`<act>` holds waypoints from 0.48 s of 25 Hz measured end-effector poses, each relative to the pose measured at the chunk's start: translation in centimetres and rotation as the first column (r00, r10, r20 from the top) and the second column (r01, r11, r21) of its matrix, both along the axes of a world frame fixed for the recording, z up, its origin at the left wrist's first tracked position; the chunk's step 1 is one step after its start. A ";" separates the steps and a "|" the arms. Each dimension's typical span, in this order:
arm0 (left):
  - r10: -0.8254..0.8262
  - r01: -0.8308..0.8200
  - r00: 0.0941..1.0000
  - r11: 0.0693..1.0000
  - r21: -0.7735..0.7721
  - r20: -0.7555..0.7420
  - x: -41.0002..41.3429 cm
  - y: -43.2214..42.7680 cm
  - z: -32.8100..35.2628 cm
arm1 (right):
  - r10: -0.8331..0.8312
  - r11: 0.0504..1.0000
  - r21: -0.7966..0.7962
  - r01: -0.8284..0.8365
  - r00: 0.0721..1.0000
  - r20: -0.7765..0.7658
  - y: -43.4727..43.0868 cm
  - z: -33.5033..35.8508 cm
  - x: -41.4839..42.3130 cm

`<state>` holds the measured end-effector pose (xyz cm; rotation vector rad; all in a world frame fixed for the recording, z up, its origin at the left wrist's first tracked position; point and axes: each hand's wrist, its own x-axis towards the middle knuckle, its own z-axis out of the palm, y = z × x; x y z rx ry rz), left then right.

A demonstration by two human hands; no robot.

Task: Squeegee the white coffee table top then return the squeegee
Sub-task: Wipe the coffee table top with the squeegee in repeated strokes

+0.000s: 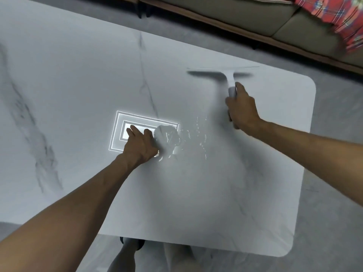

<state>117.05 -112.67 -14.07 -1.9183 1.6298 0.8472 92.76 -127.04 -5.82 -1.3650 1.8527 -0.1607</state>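
The right hand [242, 108] is holding the squeegee [230, 79] by its handle, with the fingers [240, 88] wrapped tight around it. The blade is lying crosswise just beyond those fingers, near the far edge of the table [78, 79], and it is blurred, so a stroke appears to be under way. Whether the blade edge is pressing on the surface or hovering just above it is not clear.

The left hand [140, 144] is resting on the table, its fingers curled loosely and holding nothing that shows. Just to the right of those fingers, water [169, 142] is sitting in a puddle, with streaks and droplets trailing off toward the right hand. A bright rectangular light reflection [117, 132] is showing under and to the left of the left fingers.

Judging from this, the wiping is going on but is far from finished: the puddle between the two hands is still lying there uncollected, and the wide stretch of table left of the left hand is showing no sign either way. The return of the squeegee has not begun, and its resting place is not in view. A sofa [235, 18] is standing beyond the table.
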 end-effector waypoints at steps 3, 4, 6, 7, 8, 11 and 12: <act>0.091 -0.110 0.987 0.982 -0.151 -0.130 1.3 1.5 1.9 | -0.061 0.998 0.001 0.061 0.998 0.020 -4.2 -2.1 4.8; 0.090 -0.126 0.979 0.973 -0.193 -0.184 2.0 2.6 1.9 | -0.069 0.997 0.031 0.068 0.997 0.023 -4.2 -2.6 5.8; 0.138 -0.190 0.971 0.942 -0.278 -0.196 2.3 5.1 1.6 | -0.042 0.998 0.052 0.041 0.999 0.020 -2.2 -3.0 6.9; 0.183 -0.227 0.964 0.945 -0.235 -0.195 2.5 6.2 1.6 | 0.052 0.998 0.037 -0.051 0.998 -0.029 -0.4 -3.2 6.8; 0.218 -0.251 0.962 0.943 -0.218 -0.166 2.7 7.3 1.4 | 0.180 0.984 0.012 -0.179 0.977 -0.115 1.8 -3.3 6.3; 0.150 -0.160 0.986 0.976 -0.149 -0.079 2.8 9.6 1.0 | 0.371 0.923 -0.003 -0.385 0.891 -0.261 9.4 -3.1 2.3; 0.159 -0.171 0.984 0.971 -0.166 -0.079 2.8 10.3 0.9 | 0.390 0.917 0.021 -0.398 0.886 -0.251 11.7 -2.8 0.6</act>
